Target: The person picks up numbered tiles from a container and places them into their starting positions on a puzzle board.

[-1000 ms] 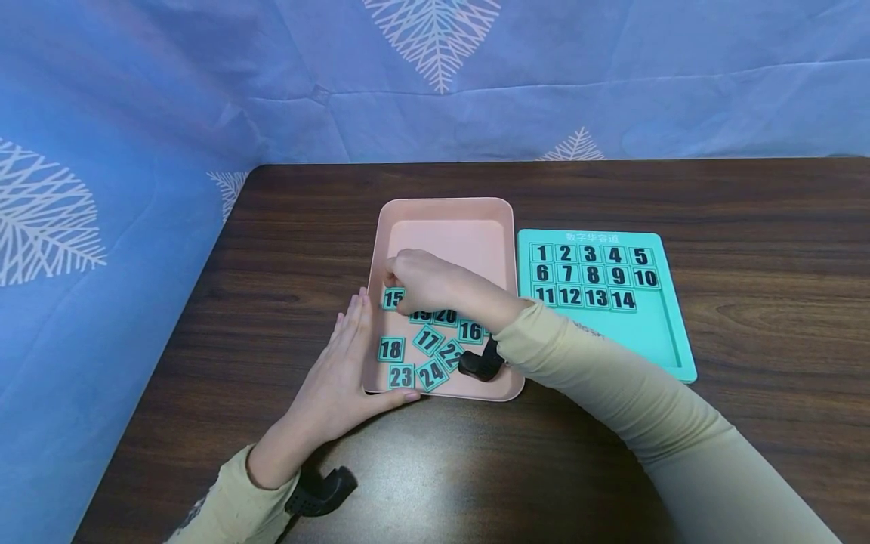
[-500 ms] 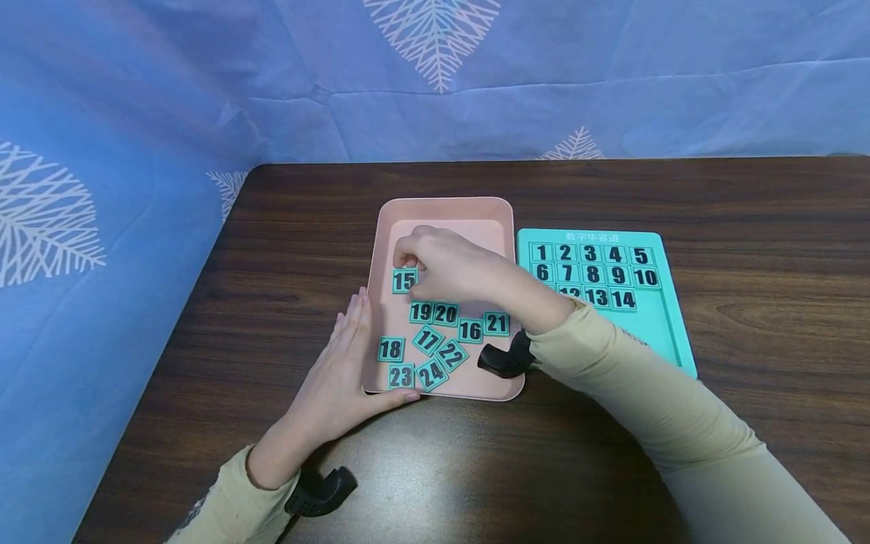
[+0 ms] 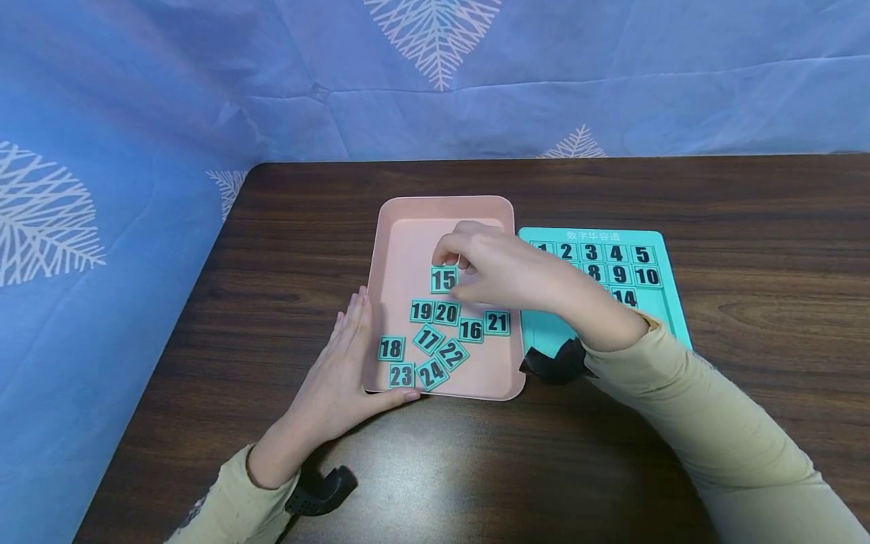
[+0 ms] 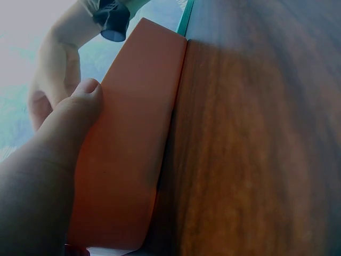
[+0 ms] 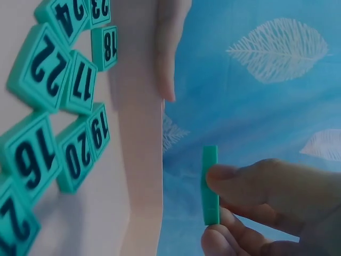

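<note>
My right hand [image 3: 506, 268] pinches the green number tile 15 [image 3: 445, 280] above the pink tray [image 3: 414, 234]. Seen edge-on in the right wrist view, the same tile [image 5: 210, 186] sits between thumb and fingertips, clear of the tray floor. My left hand [image 3: 340, 370] lies with straight fingers against the tray's left side, its thumb along the front wall; that thumb [image 4: 85, 101] touches the wall in the left wrist view. Loose tiles lie in the tray, among them 19 [image 3: 422, 310], 16 [image 3: 470, 330], 18 [image 3: 390, 348] and 24 [image 3: 432, 373].
A green number board [image 3: 649, 321] stands against the tray's right side, with tiles set in rows from its upper left; my right arm covers part of it. The dark wooden table [image 3: 768, 264] ends at a blue leaf-patterned cloth [image 3: 306, 83] behind and to the left.
My right hand has picked tile 15 up from the tray's left side and carried it right, towards the board. The left hand and the other tiles have stayed in place.
</note>
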The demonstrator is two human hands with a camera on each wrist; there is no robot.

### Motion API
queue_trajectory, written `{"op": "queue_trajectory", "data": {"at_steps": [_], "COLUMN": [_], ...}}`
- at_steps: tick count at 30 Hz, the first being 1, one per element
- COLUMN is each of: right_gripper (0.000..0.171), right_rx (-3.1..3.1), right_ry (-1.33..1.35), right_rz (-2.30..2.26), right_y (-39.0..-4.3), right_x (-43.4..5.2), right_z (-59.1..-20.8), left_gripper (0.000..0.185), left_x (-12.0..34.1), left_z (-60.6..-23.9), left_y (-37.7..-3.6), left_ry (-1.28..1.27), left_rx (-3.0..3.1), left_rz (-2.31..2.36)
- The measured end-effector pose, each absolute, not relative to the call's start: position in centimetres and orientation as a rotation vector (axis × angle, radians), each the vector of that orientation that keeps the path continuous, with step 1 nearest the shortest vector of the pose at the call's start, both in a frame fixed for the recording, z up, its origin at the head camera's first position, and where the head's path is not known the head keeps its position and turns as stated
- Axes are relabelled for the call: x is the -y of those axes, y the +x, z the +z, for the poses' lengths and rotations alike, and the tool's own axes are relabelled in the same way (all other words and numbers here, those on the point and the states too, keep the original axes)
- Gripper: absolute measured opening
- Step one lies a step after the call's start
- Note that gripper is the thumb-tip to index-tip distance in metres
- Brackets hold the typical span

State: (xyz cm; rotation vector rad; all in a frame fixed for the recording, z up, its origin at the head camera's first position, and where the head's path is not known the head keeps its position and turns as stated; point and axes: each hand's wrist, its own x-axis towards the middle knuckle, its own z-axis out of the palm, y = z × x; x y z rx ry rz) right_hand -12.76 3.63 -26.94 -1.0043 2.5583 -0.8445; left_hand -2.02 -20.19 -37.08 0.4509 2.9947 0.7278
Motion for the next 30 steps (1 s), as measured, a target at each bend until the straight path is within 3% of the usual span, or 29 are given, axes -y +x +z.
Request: {"op": "queue_trajectory", "data": {"at_steps": [30], "right_gripper": [0.031], "right_rx": [-2.726], "right_ry": [-0.782], "right_rz": [-0.671], "right_y": [-11.8], "right_x": [-15.0], "right_z": [-28.6], "left_gripper": [0.128], "left_x": [20.2], "left_z": [-37.1], "left_y": [-2.0], "left_ry": [0.47], "left_rx": [-3.003], "left_rz": [0.73]}}
